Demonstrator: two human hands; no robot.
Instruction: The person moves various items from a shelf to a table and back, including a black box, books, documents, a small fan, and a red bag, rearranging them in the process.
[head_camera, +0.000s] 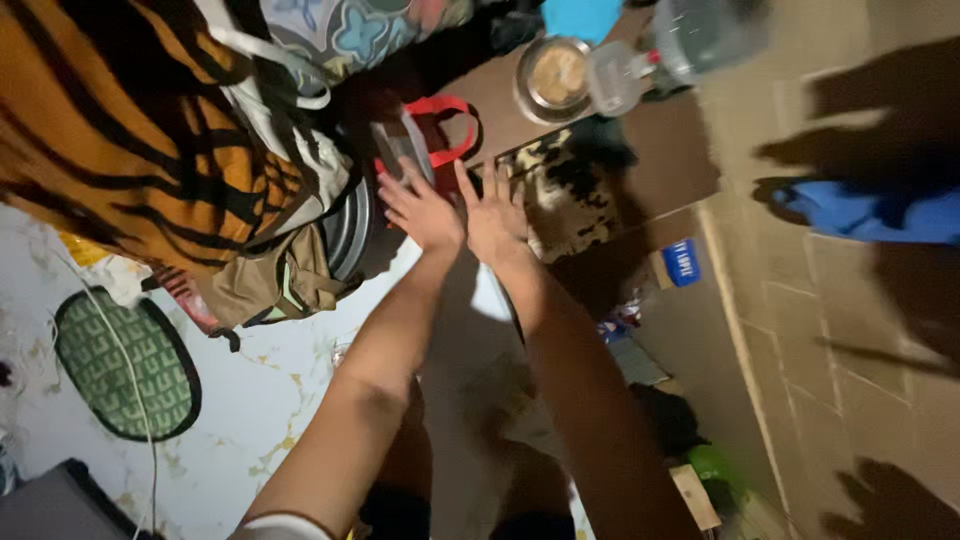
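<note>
Now, beside the tiger-striped cloth (120, 130) and the khaki bag (275, 285), the left hand (422, 210) lies with fingers spread on a clear plastic box (400, 145), just beside the red strap (450, 125), while the right hand (495, 215) is open flat near the patterned cloth (570, 200).

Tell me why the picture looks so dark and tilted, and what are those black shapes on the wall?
In the head view, the light is dim and uneven: the left hand and right hand are lit, while the floor below them sinks into darkness. The whole scene sits tilted. The dark shapes on the tan tiled wall are soft-edged shadows. The metal bowl looks slightly blurred.
</note>
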